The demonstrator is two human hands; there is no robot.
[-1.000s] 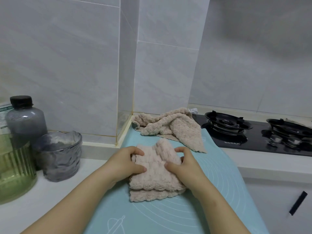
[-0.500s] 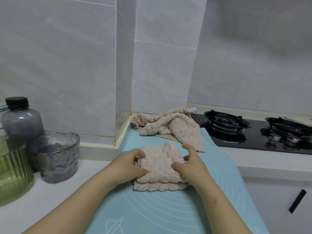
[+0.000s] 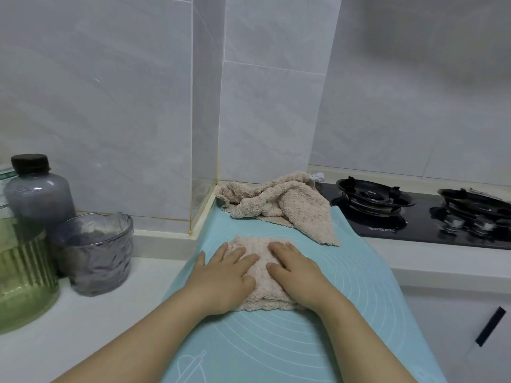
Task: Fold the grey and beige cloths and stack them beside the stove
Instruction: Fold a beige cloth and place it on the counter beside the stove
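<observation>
A folded beige cloth (image 3: 261, 272) lies on the light blue mat (image 3: 276, 341) in front of me. My left hand (image 3: 225, 277) rests flat on its left half, fingers spread. My right hand (image 3: 297, 272) lies flat on its right half, palm down. Both hands press on the cloth without gripping it. Behind it, a second beige cloth (image 3: 284, 208) lies crumpled at the far end of the mat, next to the black stove (image 3: 414, 217). No grey cloth is in view.
On the white counter at left stand a smoky glass cup (image 3: 94, 255), a grey bottle with a black cap (image 3: 36, 194) and a green ribbed glass jar (image 3: 22, 280). Tiled walls form a corner behind. A cabinet front with a black handle (image 3: 489, 326) is lower right.
My hands have gone from gripping the folded cloth's sides to lying flat on top of it. The cloth has been flattened and sits a little farther from me.
</observation>
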